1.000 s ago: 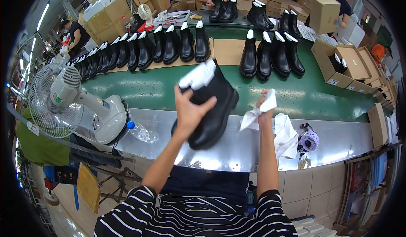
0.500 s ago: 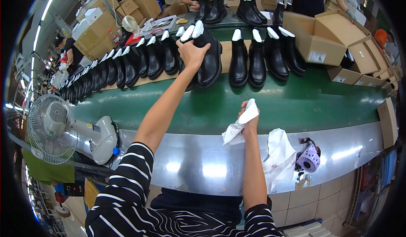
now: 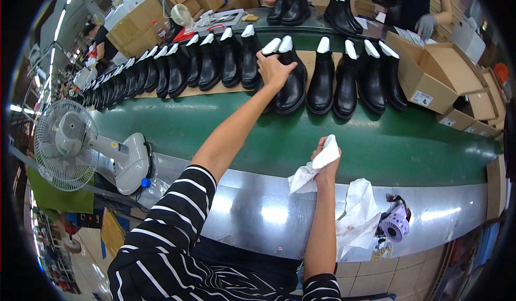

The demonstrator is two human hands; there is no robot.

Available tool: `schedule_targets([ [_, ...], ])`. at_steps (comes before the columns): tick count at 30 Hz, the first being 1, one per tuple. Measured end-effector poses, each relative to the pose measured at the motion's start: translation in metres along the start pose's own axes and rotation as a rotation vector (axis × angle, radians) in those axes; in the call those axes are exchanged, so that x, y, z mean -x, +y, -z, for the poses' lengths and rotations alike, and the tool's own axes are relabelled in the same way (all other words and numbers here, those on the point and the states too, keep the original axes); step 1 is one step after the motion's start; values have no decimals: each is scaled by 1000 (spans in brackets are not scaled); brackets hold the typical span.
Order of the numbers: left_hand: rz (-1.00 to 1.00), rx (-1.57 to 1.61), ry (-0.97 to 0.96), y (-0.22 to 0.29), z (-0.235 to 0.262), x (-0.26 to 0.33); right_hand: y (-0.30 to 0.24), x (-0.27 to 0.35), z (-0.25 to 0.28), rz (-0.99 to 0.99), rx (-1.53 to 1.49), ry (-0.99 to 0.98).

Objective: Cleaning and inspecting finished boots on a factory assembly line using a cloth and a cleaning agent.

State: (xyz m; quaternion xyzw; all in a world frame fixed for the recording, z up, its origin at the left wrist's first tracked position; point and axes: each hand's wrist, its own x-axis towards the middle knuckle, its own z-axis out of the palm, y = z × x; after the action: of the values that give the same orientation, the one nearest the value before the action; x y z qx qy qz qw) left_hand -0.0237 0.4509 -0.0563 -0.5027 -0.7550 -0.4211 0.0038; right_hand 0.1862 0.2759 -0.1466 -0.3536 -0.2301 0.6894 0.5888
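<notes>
My left hand [image 3: 277, 71] reaches across the bench and is closed round the upper shafts of a pair of black ankle boots [image 3: 292, 91]. White paper stuffing sticks out of their tops. The boots stand upright at the belt's far side; the hand and the front boot partly hide the other. Boots [image 3: 321, 89] of the same kind stand close by on the right, and a long row of them [image 3: 209, 67] runs off to the left. Nearer to me, above the green belt's front edge, my right hand [image 3: 329, 164] is closed on a crumpled white cloth [image 3: 303, 178].
On the metal ledge [image 3: 242, 204] lie another white cloth [image 3: 359, 209] and a small purple fan [image 3: 395, 223]. A white fan [image 3: 67, 140] stands at left. Open cardboard boxes [image 3: 430, 83] crowd the right. Across the bench, a gloved co-worker [image 3: 411, 0] holds a dark boot.
My left hand has shifted the pair of boots right, closer to the boots there. My right hand keeps the cloth. The co-worker's hands and the box have moved; the whole view has shifted somewhat.
</notes>
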Motion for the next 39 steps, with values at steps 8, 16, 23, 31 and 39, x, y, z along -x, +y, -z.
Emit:
schedule_targets([
  [8,-183,266,83,-11,12,8,-2,4,-7,-53,-14,20],
  [16,214,-98,116,-105,41,-105,-1,4,-6,-102,-116,6],
  [23,310,-222,19,-113,9,-132,-4,4,-10,-112,-70,50],
  [31,243,-438,78,-106,-11,-147,0,1,-4,-101,-25,106],
  [39,-27,-167,477,-105,82,-98,10,0,0,17,93,14],
])
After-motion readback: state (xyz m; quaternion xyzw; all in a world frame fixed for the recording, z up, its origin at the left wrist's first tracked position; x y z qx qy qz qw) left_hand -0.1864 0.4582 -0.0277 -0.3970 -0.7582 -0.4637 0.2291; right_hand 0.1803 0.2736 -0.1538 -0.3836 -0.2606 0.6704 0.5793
